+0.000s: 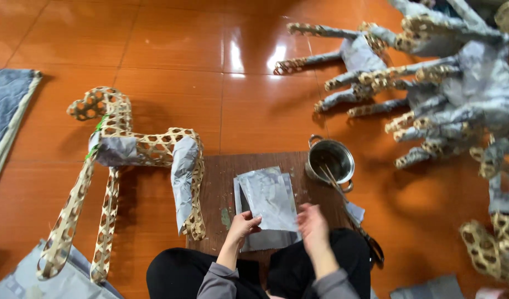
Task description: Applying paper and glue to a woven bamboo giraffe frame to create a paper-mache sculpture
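A stack of grey paper sheets (pixel 268 200) lies on a brown wooden board (pixel 216 182) in front of my knees. My left hand (pixel 241 226) pinches the lower left edge of the top sheet. My right hand (pixel 313 224) hovers blurred at the sheets' lower right corner, fingers apart, holding nothing that I can see. A woven bamboo animal frame (pixel 127 148), partly wrapped in grey paper, lies on the floor just left of the board.
A small metal pot (pixel 330 160) with a stick in it stands at the board's far right corner. Several paper-covered bamboo animal frames (pixel 431 88) are piled at the right. A grey mat (pixel 8 105) lies at the far left. More paper lies at bottom left (pixel 55 282).
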